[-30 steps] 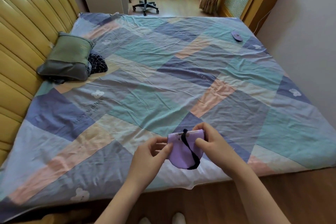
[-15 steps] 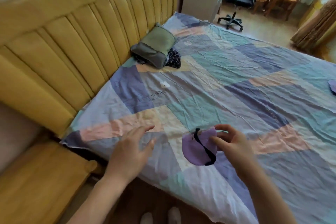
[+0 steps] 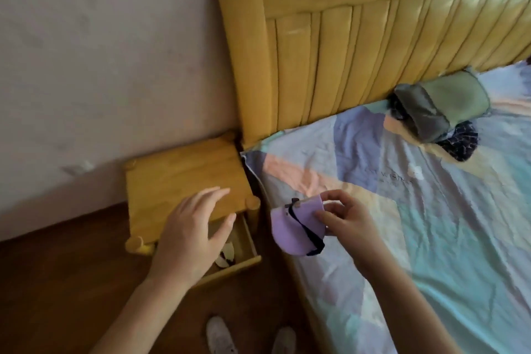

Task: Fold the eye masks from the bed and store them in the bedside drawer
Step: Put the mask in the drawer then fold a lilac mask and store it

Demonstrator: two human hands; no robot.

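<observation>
A folded purple eye mask (image 3: pixel 290 228) with a black strap hangs over the bed's left edge, pinched in my right hand (image 3: pixel 343 217). My left hand (image 3: pixel 192 231) hovers with fingers spread over the yellow wooden bedside cabinet (image 3: pixel 178 181) and its drawer (image 3: pixel 244 260). The drawer is pulled out and open; pale items lie inside, partly hidden by my left hand. The bed (image 3: pixel 416 210) with its patchwork sheet fills the right side.
A padded yellow headboard (image 3: pixel 359 57) runs along the wall behind the bed. A green-grey pillow (image 3: pixel 442 105) on dark cloth lies near it. My white shoes (image 3: pixel 219 335) stand on the dark wooden floor between cabinet and bed.
My view has swung left from the bed to the bedside cabinet. My left hand let go of the mask and moved over the open drawer. My right hand carried the mask towards it.
</observation>
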